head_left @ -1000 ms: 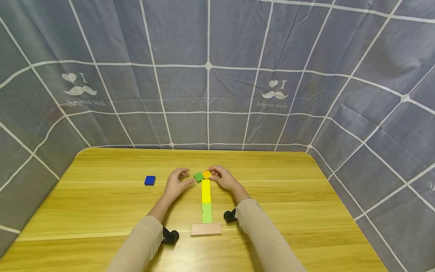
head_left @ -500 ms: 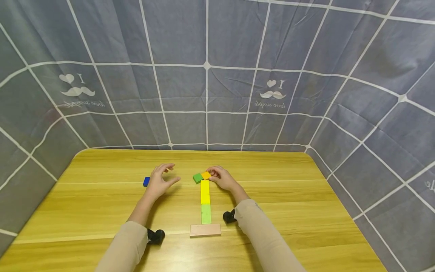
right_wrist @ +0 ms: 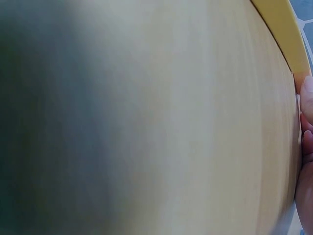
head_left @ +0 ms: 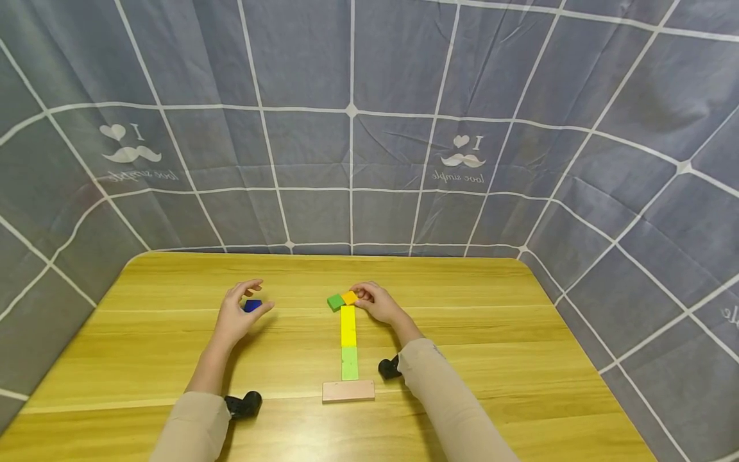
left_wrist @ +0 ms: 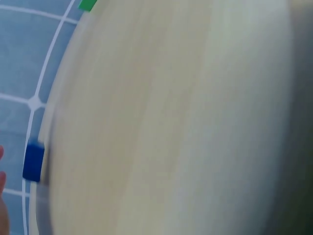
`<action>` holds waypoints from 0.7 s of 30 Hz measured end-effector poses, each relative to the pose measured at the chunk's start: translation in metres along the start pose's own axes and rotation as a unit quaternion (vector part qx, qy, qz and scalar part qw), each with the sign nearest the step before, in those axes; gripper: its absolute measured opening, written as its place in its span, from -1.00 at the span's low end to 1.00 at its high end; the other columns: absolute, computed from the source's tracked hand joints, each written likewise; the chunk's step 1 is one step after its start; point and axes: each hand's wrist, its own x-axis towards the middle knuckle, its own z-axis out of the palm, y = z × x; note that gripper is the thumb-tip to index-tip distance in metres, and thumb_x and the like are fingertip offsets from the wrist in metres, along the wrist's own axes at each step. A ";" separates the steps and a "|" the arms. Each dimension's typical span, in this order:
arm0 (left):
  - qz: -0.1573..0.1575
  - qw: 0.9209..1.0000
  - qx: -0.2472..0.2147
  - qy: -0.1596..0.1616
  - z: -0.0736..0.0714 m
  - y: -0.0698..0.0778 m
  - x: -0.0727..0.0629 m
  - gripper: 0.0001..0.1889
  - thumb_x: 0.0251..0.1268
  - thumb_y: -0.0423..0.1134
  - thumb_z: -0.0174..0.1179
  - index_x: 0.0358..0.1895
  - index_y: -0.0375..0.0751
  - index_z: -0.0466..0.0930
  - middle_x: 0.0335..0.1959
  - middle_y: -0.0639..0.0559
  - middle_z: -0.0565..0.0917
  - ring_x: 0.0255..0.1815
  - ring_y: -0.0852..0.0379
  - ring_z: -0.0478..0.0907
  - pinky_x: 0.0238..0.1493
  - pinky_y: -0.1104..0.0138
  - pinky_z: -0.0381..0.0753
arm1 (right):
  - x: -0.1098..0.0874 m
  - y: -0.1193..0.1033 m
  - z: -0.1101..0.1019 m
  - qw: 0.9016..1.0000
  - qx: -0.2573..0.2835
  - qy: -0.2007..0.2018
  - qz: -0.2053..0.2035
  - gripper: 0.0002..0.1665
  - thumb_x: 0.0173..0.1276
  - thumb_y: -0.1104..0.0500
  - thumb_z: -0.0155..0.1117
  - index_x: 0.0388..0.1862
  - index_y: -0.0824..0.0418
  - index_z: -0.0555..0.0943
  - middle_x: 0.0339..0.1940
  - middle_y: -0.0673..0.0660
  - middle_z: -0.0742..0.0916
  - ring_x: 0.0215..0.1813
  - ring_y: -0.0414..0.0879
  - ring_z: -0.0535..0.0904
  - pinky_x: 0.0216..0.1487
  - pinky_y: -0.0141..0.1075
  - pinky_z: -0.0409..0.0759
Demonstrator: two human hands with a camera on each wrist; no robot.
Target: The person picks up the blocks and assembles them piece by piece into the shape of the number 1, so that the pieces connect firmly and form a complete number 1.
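Note:
A blue square block [head_left: 252,306] lies on the left of the table. My left hand [head_left: 232,314] is over and around it, thumb and fingers spread on either side. In the left wrist view, a gap shows between the fingertips and the blue block [left_wrist: 33,161]. With thumb and fingertips, my right hand [head_left: 379,305] pinches the right edge of an orange block [head_left: 349,297], set at a slant. A green block [head_left: 335,302] touches its left side. Below them runs a column: a yellow block [head_left: 348,326], then a light green block [head_left: 349,364].
A pale pink oblong block [head_left: 348,391] lies crosswise at the near end of the column. Black wrist mounts [head_left: 245,405] stick out from both sleeves. Grey curtain with white lines [head_left: 317,154] hangs behind the wooden table [head_left: 473,308] and along its sides.
My left hand has left the green block and moved left to the blue block. The right hand stays at the orange block. The row of blocks looks unchanged.

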 end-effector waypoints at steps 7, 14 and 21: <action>-0.007 0.999 0.009 -0.034 -0.014 -0.009 -0.004 -0.41 0.03 -0.37 0.32 0.17 -0.39 0.34 0.01 -0.35 0.41 -0.01 -0.23 0.26 -0.01 -0.08 0.23 | 0.001 0.000 0.000 1.000 -0.002 0.004 -0.003 -0.69 0.26 0.33 0.16 0.00 0.32 0.52 -0.31 0.16 0.52 -0.30 -0.13 0.36 -0.25 -0.42 0.38; -0.023 0.998 0.031 -0.050 -0.023 -0.018 -0.008 -0.39 0.03 -0.35 0.33 0.19 -0.38 0.32 0.03 -0.32 0.41 0.01 -0.23 0.26 0.02 -0.11 0.21 | 0.002 -0.001 0.001 1.000 0.001 0.003 0.001 -0.70 0.27 0.33 0.15 0.00 0.32 0.52 -0.31 0.15 0.51 -0.30 -0.13 0.35 -0.25 -0.42 0.37; -0.006 0.998 0.050 -0.049 -0.028 -0.026 -0.009 -0.39 -0.05 -0.42 0.35 0.16 -0.40 0.35 -0.04 -0.32 0.45 -0.04 -0.21 0.29 -0.03 -0.01 0.23 | 0.001 -0.001 0.001 1.000 -0.005 0.003 -0.004 -0.70 0.27 0.33 0.15 0.00 0.32 0.51 -0.31 0.16 0.52 -0.30 -0.12 0.36 -0.25 -0.42 0.38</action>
